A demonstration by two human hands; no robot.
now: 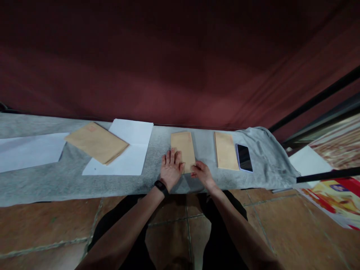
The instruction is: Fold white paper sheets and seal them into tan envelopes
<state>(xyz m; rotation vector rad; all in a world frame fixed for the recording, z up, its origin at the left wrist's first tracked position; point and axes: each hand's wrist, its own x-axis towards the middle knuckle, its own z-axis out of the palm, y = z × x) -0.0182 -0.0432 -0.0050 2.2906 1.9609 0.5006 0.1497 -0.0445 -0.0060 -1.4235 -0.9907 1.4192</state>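
Observation:
A tan envelope (183, 148) lies on the grey cloth-covered surface (56, 180) in front of me. My left hand (170, 168), with a black watch on the wrist, rests flat with fingers stretched out, touching the envelope's left edge. My right hand (201, 173) has its fingers curled, pinching the envelope's near right corner. A second tan envelope (225, 150) lies to the right, with a dark phone (244, 158) beside it. A stack of tan envelopes (97, 142) sits on white paper (126, 150) to the left.
Another white sheet (28, 152) lies at the far left. A dark red curtain (168, 67) hangs behind the surface. Black metal bars (317, 99) and colourful printed sheets (337, 198) are at the right. Brown floor tiles (50, 225) lie below.

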